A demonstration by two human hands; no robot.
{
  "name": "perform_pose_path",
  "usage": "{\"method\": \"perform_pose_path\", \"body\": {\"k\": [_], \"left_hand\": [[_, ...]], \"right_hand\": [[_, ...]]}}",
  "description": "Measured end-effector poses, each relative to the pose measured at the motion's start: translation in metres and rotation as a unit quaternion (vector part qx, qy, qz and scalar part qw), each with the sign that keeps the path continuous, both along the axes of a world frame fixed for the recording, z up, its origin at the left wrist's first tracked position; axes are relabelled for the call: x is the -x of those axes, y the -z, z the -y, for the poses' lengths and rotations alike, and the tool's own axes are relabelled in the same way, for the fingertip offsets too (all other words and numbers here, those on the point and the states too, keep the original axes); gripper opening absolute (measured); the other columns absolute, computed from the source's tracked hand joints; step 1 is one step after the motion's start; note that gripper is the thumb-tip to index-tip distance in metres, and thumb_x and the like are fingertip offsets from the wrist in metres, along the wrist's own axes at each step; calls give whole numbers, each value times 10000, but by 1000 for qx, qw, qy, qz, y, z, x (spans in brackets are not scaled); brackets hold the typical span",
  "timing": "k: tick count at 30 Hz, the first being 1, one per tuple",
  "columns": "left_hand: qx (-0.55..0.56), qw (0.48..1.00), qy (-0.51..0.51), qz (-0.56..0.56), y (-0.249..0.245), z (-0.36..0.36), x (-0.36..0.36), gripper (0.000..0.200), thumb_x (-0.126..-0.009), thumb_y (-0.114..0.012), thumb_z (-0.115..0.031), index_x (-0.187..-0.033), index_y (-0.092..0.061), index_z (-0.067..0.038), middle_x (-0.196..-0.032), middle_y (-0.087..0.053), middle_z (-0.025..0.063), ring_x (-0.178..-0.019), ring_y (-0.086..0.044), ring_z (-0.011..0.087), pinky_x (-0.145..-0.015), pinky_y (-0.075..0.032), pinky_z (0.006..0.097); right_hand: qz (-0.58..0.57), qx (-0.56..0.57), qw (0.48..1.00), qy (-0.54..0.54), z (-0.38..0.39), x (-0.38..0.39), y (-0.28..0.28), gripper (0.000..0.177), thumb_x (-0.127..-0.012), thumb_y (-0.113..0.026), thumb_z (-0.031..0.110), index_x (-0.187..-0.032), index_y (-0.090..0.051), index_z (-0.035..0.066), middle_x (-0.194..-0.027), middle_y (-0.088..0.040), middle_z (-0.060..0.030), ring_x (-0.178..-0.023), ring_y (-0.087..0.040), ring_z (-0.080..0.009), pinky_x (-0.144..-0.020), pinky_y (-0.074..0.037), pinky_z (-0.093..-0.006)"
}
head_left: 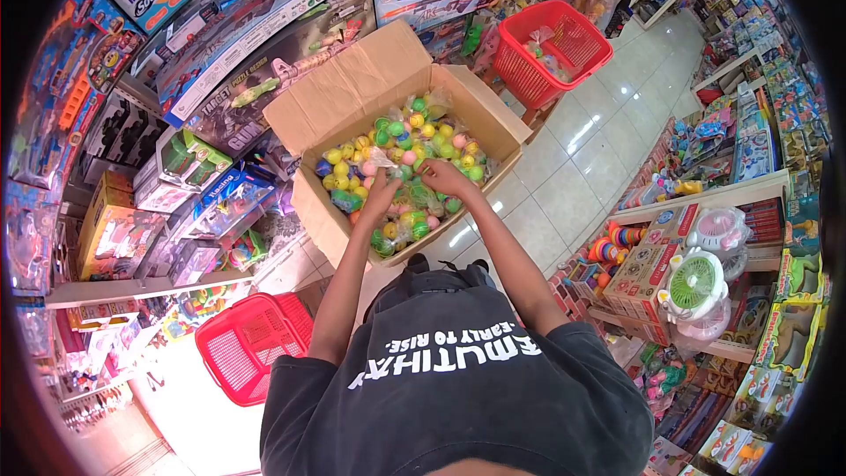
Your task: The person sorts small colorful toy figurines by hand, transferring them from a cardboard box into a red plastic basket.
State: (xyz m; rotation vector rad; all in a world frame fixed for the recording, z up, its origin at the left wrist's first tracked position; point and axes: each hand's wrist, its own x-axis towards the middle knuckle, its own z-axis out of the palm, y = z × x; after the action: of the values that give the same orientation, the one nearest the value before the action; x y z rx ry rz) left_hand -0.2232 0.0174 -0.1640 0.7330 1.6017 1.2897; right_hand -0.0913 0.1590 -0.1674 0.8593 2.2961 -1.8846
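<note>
A large open cardboard box (pixel 330 123) stands in front of me, filled with small colourful balls (pixel 348 152) in yellow, green, pink and blue. Several of them lie in clear plastic bags. My left hand (pixel 382 191) is over the middle of the box, its fingers closed on a clear plastic bag (pixel 380 159). Just to its right, my right hand (pixel 445 178) has its fingers bent together close above the balls. What lies between those fingertips is too small to make out.
A red plastic basket (pixel 529 79) with bagged items stands beyond the box on the right; another red basket (pixel 233 348) is at my left. Boxed toys (pixel 291 79) line the left shelves. Small fans (pixel 694 284) and toy packs fill the right shelves. Tiled floor (pixel 564 176) runs between.
</note>
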Motion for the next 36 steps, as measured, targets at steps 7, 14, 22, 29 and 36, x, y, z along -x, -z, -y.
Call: {"method": "perform_pose_path", "body": {"k": [7,14,22,29,36], "left_hand": [[-58,996,-43,-55,9,-5,-7,470,-827,-532,-228,-1202,-400,23,-1097,-526,150,-961,-513,210,-835,-391,297],[-36,995,-79,-40,23,-5,-9,357,-871,-515,-274,-1085,-478,9,-913,-548,86,-792,-517,127,-622,-427,249],[-15,994,-52,-94,24,-2,-13,433,-891,-462,-301,-1221,-436,-21,-1085,-551,178,-1019,-521,234,-860,-382,296],[-48,996,-12,79,-11,-12,-37,451,-887,-488,-346,-1152,-490,20,-1088,-531,80,-984,-483,149,-856,-373,269],[-63,980,82,170,-59,-42,-66,435,-850,-576,-274,-1162,-463,7,-1037,-539,63,-935,-504,122,-800,-415,254]], "right_hand": [[143,-295,934,-140,29,12,22,536,-669,-652,147,-1159,-455,61,-995,-588,-193,-909,-581,-335,-751,-470,-394],[200,-362,902,-124,31,11,7,438,-707,-610,113,-1112,-462,37,-999,-586,-203,-921,-573,-347,-766,-459,-419],[82,-265,960,-42,14,-18,1,428,-722,-618,154,-1106,-488,14,-964,-587,-218,-907,-572,-335,-774,-449,-382],[-125,-118,982,82,15,-45,-41,369,-776,-609,173,-1084,-483,13,-842,-569,-121,-795,-559,-179,-694,-428,-288],[-196,75,963,172,1,-74,-84,362,-790,-610,82,-1116,-455,48,-846,-552,-37,-817,-522,-90,-690,-409,-226]]}}
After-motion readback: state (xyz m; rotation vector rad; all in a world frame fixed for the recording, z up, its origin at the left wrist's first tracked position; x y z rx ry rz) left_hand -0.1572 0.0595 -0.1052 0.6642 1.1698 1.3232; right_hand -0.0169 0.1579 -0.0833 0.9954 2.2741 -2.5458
